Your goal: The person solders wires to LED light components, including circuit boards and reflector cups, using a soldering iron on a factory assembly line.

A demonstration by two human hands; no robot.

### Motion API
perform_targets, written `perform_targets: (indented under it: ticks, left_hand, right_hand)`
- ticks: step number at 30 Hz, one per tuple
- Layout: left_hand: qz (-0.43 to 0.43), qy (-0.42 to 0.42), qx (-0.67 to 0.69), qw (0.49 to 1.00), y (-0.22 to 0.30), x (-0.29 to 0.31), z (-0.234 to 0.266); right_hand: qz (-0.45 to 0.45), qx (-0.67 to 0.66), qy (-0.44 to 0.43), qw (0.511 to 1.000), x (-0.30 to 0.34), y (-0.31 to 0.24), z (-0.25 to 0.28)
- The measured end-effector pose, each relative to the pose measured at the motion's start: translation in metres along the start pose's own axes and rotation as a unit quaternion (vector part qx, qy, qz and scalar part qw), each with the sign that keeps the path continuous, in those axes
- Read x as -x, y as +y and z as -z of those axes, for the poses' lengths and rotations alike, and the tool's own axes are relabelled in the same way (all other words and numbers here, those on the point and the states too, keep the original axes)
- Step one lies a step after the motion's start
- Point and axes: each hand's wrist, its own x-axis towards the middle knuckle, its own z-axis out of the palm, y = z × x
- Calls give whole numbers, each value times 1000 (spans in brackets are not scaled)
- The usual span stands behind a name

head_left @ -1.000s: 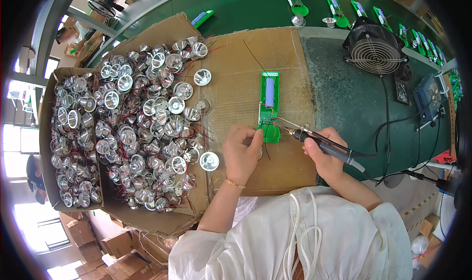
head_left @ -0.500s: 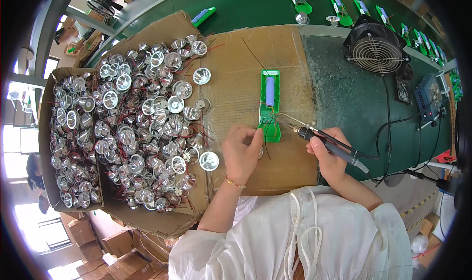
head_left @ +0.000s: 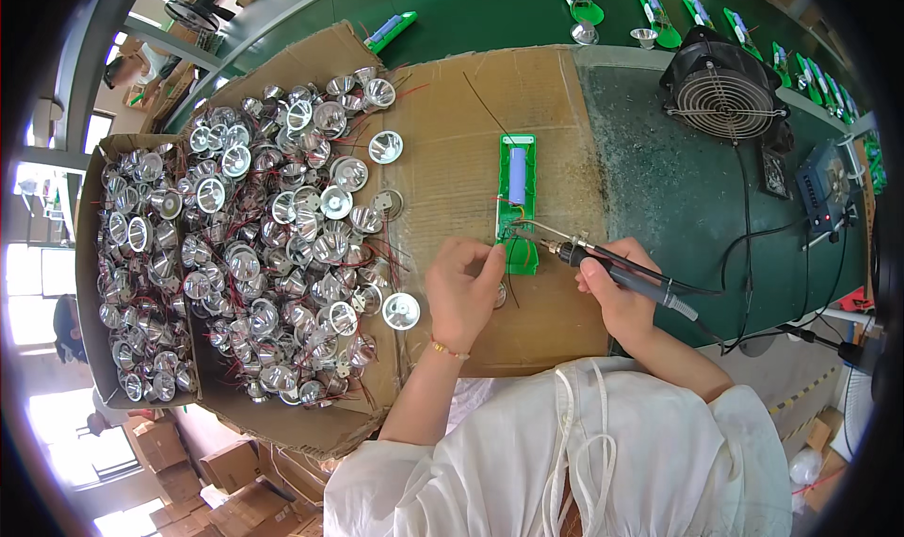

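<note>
A green plastic housing lies on the cardboard sheet in front of me, with a purple cylindrical battery in its upper half and thin wires around its lower half. My right hand is closed around a soldering iron with a thin metal feed tube alongside. Its tip reaches over the wires just below the battery. At the housing's lower left edge, my left hand is closed in a pinch; what lies between its fingertips is too small to tell. Part of a round silvery piece shows beside that hand.
Cardboard boxes on the left hold many silvery reflector cups with red wires. At right stand a black fan and a blue control box with cables. More green housings line the far side.
My right hand has moved slightly left, bringing the soldering iron's tip further over the housing's wires. My left hand keeps its pinch in nearly the same place.
</note>
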Motion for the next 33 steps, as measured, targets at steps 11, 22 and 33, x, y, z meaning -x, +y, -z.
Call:
perform_targets:
  ticks: [11,22,33]
  left_hand:
    - [38,-26,37,998,-3,-4,1]
    - [148,8,212,966,7,-7,12]
    - [-130,-40,-191,972,35,-227,-60]
  right_hand:
    - [-53,-77,46,995,1,-10,1]
    - [8,-33,79,996,-2,-4,37]
    - [8,48,123,991,-14,19,60]
